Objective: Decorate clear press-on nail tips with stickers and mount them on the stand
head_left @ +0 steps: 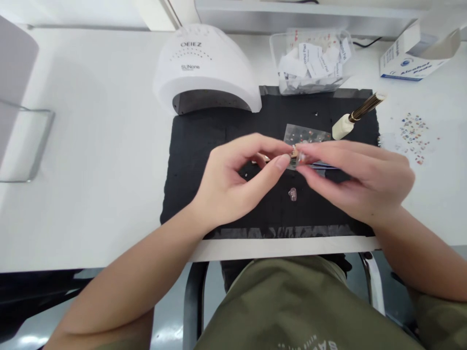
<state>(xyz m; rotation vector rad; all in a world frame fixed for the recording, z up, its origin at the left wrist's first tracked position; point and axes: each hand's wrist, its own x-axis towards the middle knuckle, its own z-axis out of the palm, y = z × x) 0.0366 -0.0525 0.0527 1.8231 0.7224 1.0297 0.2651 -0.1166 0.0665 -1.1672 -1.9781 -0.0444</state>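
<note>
Olive T-shirt [292,311] fills the bottom of the head view. Beyond it, above a black mat [182,194] on the counter [91,194], the left hand [231,182] and right hand [365,182] curl narrowly, their fingertips meeting on a tiny pale piece [294,154]. Its long axis can't be made out. Just behind lies a clear sheet [304,133] dotted with small gems.

I stood watching at what looked like a nail-art workstation: a white SUNone UV nail lamp [204,68] and a black work mat [182,194] sat on a white desk [91,146], beside a box of alcohol pads [412,61] and scattered rhinestones [413,138].
</note>
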